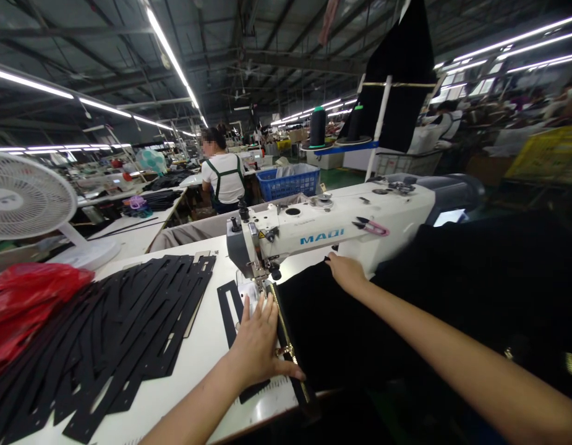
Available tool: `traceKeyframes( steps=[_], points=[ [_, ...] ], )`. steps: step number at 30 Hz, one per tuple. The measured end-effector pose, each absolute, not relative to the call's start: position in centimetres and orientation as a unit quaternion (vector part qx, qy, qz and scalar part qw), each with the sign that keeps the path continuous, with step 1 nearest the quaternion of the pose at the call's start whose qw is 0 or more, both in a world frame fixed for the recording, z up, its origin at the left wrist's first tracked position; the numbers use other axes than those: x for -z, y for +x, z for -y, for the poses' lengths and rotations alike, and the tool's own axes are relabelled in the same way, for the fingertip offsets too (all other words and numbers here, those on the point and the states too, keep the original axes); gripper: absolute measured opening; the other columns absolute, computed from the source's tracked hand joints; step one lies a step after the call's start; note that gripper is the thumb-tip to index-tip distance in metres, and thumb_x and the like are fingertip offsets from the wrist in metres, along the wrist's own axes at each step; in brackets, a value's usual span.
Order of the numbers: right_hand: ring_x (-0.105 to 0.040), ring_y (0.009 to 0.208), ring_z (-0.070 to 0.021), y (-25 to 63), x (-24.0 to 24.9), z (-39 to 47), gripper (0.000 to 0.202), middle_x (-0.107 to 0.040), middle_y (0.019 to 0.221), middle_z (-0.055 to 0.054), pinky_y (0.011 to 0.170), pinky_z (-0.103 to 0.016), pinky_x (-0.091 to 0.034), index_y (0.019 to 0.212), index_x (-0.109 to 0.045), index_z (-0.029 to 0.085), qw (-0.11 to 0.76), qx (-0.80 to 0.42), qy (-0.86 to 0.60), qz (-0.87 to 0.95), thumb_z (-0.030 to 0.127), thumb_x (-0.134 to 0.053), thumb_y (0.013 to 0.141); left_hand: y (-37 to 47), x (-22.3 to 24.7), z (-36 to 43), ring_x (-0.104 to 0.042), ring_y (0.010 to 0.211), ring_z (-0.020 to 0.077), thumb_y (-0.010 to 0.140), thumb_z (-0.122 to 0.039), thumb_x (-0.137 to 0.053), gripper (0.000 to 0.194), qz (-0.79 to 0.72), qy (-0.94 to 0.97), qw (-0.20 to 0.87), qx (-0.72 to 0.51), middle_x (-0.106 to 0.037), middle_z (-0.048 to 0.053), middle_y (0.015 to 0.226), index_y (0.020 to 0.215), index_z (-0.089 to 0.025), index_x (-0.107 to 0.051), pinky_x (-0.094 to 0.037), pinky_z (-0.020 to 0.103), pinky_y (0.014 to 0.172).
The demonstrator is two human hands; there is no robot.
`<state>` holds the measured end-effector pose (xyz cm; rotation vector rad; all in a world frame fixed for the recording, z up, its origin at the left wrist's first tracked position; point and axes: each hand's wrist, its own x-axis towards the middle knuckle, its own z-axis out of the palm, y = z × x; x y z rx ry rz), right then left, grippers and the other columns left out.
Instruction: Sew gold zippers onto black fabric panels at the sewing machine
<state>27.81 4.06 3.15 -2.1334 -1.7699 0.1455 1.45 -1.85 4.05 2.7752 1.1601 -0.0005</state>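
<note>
Cloth (329,327), head view: black, spread right of the needle end (261,269) of the sewing machine (332,213); gold zipper (281,315) along the left border.
Left hand (256,346): flat by the needle end, grip apart, thumb across the zipper; pressing rather than clamping.
Right hand (345,273): below the machine arm, grip apparently pinched together on the cloth's far edge.
Strips (141,321): black, slotted, piled on the surface (200,361); one slotted piece (223,309) partly under the left hand.
Snips (371,227): pink-handled, against the machine arm.
Seam: judged at the lining-up or feeding step.
Zipper edge: probably calls for steady guiding, cloth kept taut, fingers clear of the needle.
</note>
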Motion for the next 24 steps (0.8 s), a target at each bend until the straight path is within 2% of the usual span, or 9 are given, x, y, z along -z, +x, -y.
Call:
traceKeyframes(
  steps=[2,4,6,9,12,15,18,21,24],
  points=[
    [-0.051,0.109,-0.0348,25.8,-4.0,-2.7,0.037,-0.055,0.112,-0.030,0.086,-0.048,-0.040,0.121,-0.049,-0.002,0.163,-0.014,-0.742,0.650,0.008,-0.035,0.088,1.6,-4.1,1.8,-0.009,0.134,0.0392,0.053,-0.088,-0.040,0.123,-0.385,0.920,0.068,0.017,-0.015,0.027,0.144,0.138,-0.001,-0.023,-0.001,0.061,0.106],
    [-0.038,0.124,-0.0310,23.4,-4.4,-0.8,0.041,-0.043,0.129,-0.027,0.098,-0.046,-0.032,0.126,-0.045,0.000,0.148,0.010,-0.705,0.693,0.009,-0.038,0.087,1.8,-4.2,1.7,-0.011,0.133,0.0404,0.055,-0.087,-0.041,0.122,-0.385,0.920,0.067,0.032,-0.016,0.028,0.143,0.138,0.001,-0.024,-0.003,0.062,0.105],
    [-0.027,0.131,-0.0203,21.6,-3.8,1.2,0.042,-0.036,0.139,-0.013,0.108,-0.034,-0.023,0.129,-0.046,0.010,0.133,0.007,-0.626,0.768,0.022,-0.046,0.088,1.7,-4.1,1.5,-0.014,0.132,0.0417,0.056,-0.085,-0.044,0.119,-0.380,0.922,0.061,0.029,-0.020,0.029,0.142,0.137,0.001,-0.026,-0.006,0.064,0.104],
    [-0.017,0.134,-0.0197,22.5,-1.7,2.8,0.059,-0.024,0.145,-0.011,0.110,-0.041,-0.015,0.138,-0.032,0.010,0.120,-0.014,-0.528,0.841,0.047,-0.036,0.092,1.6,-3.9,1.4,-0.018,0.132,0.0421,0.055,-0.085,-0.046,0.117,-0.371,0.927,0.047,0.008,-0.025,0.028,0.141,0.136,-0.003,-0.029,-0.007,0.064,0.103],
    [-0.015,0.134,-0.0230,26.2,-0.5,2.2,0.068,-0.019,0.145,-0.015,0.110,-0.043,-0.015,0.139,-0.027,0.005,0.086,-0.017,-0.642,0.762,0.053,-0.032,0.091,1.5,-3.9,1.4,-0.016,0.132,0.0413,0.056,-0.084,-0.045,0.115,-0.369,0.928,0.047,0.006,-0.025,0.028,0.141,0.137,-0.004,-0.027,-0.006,0.063,0.104],
    [-0.017,0.134,-0.0276,27.1,-1.4,1.5,0.066,-0.021,0.143,-0.022,0.110,-0.044,-0.015,0.136,-0.031,-0.002,0.059,-0.004,-0.716,0.695,0.045,-0.039,0.091,1.6,-4.2,1.6,-0.013,0.133,0.0406,0.059,-0.084,-0.044,0.115,-0.370,0.927,0.058,0.015,-0.021,0.027,0.142,0.139,-0.004,-0.024,-0.005,0.063,0.104],
    [-0.012,0.135,-0.0267,24.0,-2.6,3.2,0.061,-0.020,0.144,-0.020,0.111,-0.044,-0.010,0.136,-0.032,-0.001,0.117,0.025,-0.638,0.761,0.038,-0.043,0.090,1.7,-4.4,1.7,-0.011,0.133,0.0406,0.056,-0.086,-0.042,0.119,-0.376,0.924,0.068,0.030,-0.017,0.029,0.143,0.138,-0.002,-0.023,-0.004,0.064,0.104],
    [-0.013,0.135,-0.0219,21.9,-2.0,6.3,0.063,-0.022,0.145,-0.013,0.111,-0.044,-0.011,0.139,-0.029,0.009,0.153,-0.023,-0.501,0.852,0.045,-0.042,0.089,1.8,-4.5,1.8,-0.010,0.134,0.0398,0.056,-0.087,-0.042,0.122,-0.384,0.919,0.070,0.051,-0.015,0.029,0.143,0.138,0.002,-0.022,-0.004,0.062,0.105],
    [-0.016,0.134,-0.0209,24.3,-0.2,8.3,0.064,-0.022,0.145,-0.013,0.111,-0.044,-0.015,0.140,-0.027,0.009,0.145,-0.035,-0.536,0.831,0.049,-0.037,0.091,1.9,-4.4,1.8,-0.008,0.134,0.0391,0.055,-0.086,-0.043,0.124,-0.393,0.915,0.066,0.062,-0.013,0.029,0.143,0.138,0.004,-0.020,-0.003,0.061,0.106]
  ],
)
